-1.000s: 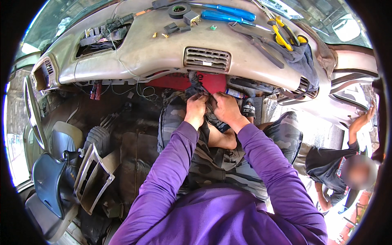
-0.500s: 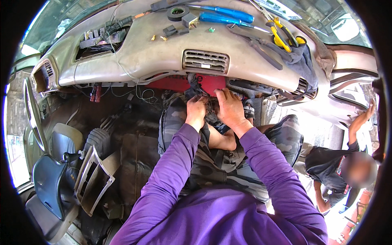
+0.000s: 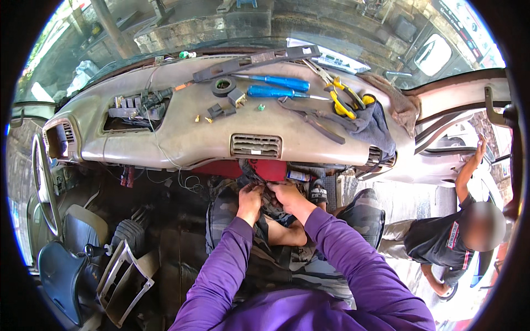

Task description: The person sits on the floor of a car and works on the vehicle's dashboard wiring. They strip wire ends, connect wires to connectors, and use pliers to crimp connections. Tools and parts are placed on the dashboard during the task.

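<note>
Below the beige dashboard, a dark, wrapped wiring bundle hangs down in front of my lap. My left hand is closed around its lower part, with the fingertips dark against it. Close beside it, my right hand pinches the same bundle with fingers bent. Most of what lies between the fingers is hidden by the hands. My crossed legs in camouflage trousers are underneath, one bare foot showing.
On the dashboard lie blue screwdrivers, black tape, relays, yellow-handled pliers and a grey cloth. A loose trim panel and steering wheel are left. Another person stands at the right-hand door opening.
The view has tilted up, showing more through the windscreen. My right hand's fingers, raised and spread before, have lowered and closed in toward the left hand at the bundle.
</note>
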`<act>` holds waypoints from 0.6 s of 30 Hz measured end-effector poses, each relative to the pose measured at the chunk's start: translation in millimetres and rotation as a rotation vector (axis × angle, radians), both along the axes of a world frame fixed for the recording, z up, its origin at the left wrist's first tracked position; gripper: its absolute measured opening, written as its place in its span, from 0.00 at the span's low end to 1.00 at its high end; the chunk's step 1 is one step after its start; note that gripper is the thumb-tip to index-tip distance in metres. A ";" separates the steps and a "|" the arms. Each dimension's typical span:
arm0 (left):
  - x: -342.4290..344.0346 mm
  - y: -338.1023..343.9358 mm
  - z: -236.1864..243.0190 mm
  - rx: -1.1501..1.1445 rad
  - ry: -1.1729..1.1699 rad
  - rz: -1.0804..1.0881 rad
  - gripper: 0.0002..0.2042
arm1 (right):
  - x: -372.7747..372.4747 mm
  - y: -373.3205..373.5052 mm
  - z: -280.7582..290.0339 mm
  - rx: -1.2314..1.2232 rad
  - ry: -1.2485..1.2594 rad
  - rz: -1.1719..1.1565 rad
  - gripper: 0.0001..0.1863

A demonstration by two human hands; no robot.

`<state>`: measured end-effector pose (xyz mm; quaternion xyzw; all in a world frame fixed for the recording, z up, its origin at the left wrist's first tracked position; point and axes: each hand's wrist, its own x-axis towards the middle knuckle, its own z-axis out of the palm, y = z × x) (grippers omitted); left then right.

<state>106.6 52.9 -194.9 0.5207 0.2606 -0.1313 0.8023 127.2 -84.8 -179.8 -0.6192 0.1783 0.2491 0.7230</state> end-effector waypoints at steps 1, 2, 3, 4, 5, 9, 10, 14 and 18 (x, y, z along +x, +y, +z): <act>-1.0 1.1 3.0 -0.007 -0.001 0.000 0.05 | 13.2 -5.4 0.9 0.219 0.400 0.046 0.11; -1.0 0.3 5.8 -0.015 -0.003 -0.001 0.05 | 14.3 -7.3 0.3 0.209 0.404 0.017 0.12; 0.1 -2.0 8.3 -0.023 -0.004 -0.003 0.05 | 13.5 -9.4 -0.5 0.200 0.407 -0.013 0.13; -0.7 -8.3 22.2 -0.034 -0.001 0.038 0.06 | 7.8 -11.3 -3.8 0.013 0.132 0.041 0.14; -0.4 -4.6 15.0 -0.007 -0.008 0.051 0.06 | 4.0 -10.4 6.0 -0.249 -0.232 0.199 0.15; 0.1 0.5 -0.6 -0.023 0.005 0.082 0.08 | -14.5 -7.8 37.7 -1.097 -0.959 0.422 0.11; -0.4 1.6 -1.3 -0.044 0.005 0.082 0.08 | -15.4 -9.2 40.3 -1.171 -1.022 0.450 0.12; -0.3 -2.4 1.7 -0.021 -0.004 0.091 0.08 | -13.2 -13.0 28.5 -1.339 -1.134 0.538 0.17; -1.7 -1.3 1.8 -0.070 -0.012 0.105 0.08 | -11.2 -10.0 13.2 -1.300 -1.097 0.541 0.19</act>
